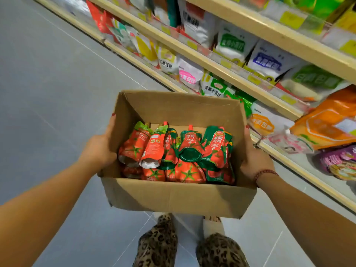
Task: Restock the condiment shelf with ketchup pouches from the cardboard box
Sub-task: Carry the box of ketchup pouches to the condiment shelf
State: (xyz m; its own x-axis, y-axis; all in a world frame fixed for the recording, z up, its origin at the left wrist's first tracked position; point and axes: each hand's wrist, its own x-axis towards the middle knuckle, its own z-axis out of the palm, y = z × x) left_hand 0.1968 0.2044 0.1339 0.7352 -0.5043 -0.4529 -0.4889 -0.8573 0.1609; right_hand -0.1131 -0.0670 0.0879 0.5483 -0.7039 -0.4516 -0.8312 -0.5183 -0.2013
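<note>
Left hand (100, 149): clasps the left wall of the cardboard box (173, 195). The thumb is stretched up along the wall's top edge and the palm is pressed to the outside. The fingers are hidden behind the cardboard, so how they lie cannot be told.

Right hand (254, 160): clasps the right wall of the same box, thumb laid along the rim and palm flat against the side. The fingers are out of sight. A string of dark red beads (266, 172) circles the wrist.

Cardboard box: plain brown, open at the top, held off the floor between the two hands, in front of the person and above the feet.

Ketchup pouches (179, 155): red and green spouted packs printed with tomatoes, some lettered "TOMATO KETCHUP". All lie inside the box, heaped in its near half. The upper ones lie on their backs with their spouts toward the far wall, and more lie beneath them. A strip of bare box bottom shows beyond the spouts.

Shelf (240, 81): pale wood-edged tiers to the right of the box, running diagonally across the view. It is stocked with bagged goods: white bags with green, blue and pink labels, an orange bag (327, 122) and purple packs on the lower tier.

Floor (57, 74): grey tiles.

Shoes (159, 245): one pair, leopard print, directly below the box.
</note>
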